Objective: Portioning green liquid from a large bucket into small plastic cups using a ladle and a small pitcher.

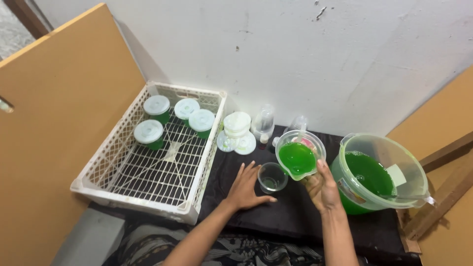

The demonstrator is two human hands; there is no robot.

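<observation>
My right hand (322, 187) holds a clear measuring jug (298, 153) part full of green liquid, raised just right of a small empty clear cup (272, 177) standing on the black cloth (295, 212). My left hand (245, 188) rests flat on the cloth, fingers spread, touching the left side of that cup. Right of the jug stands a large clear bucket (394, 162) holding more green liquid.
A white plastic crate (148, 192) at left holds several lidded cups of green liquid (156, 108) in its far corner. A stack of white lids (237, 124) and stacked clear cups (263, 122) stand by the wall. Brown boards flank both sides.
</observation>
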